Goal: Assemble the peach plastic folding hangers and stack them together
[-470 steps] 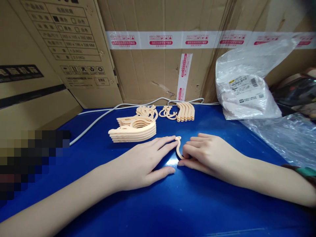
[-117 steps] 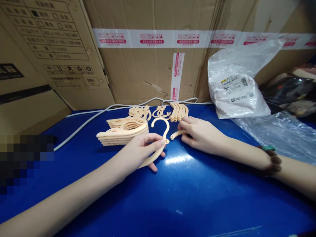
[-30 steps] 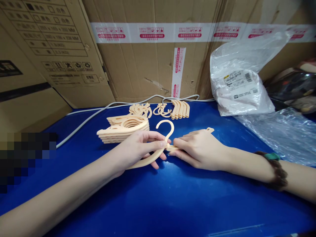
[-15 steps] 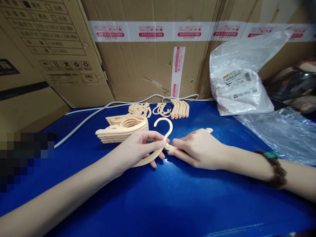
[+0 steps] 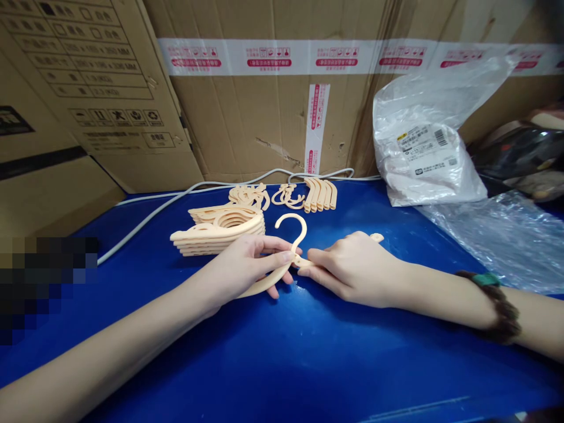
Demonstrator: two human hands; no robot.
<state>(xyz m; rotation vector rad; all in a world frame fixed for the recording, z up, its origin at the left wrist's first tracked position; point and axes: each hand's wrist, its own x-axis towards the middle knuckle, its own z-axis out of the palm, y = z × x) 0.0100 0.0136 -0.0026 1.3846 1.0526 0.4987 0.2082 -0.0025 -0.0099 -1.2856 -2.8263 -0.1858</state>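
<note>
My left hand (image 5: 255, 264) is closed on a cream plastic hanger (image 5: 267, 284), pinching it near the base of its hook. The hook (image 5: 300, 225) stands up, curving over to the left. My right hand (image 5: 352, 264) is wrapped round a cream hanger arm (image 5: 378, 237); one end pokes out beyond the knuckles and the other meets the hanger at the hook's base. Whether the two are joined there I cannot tell. Left of my left hand lies a stack of folded cream hangers (image 5: 215, 232).
Behind are loose cream pieces (image 5: 249, 195), hooks (image 5: 288, 196) and a row of curved arms (image 5: 320, 194). A white cable (image 5: 171, 200) runs along the back by cardboard boxes (image 5: 247, 129). A white plastic bag (image 5: 427, 153) and clear film (image 5: 502, 235) lie right on the blue table (image 5: 286, 364).
My right hand has shifted slightly down and turned, and more of the arm's far end shows past its knuckles. My left hand has barely moved.
</note>
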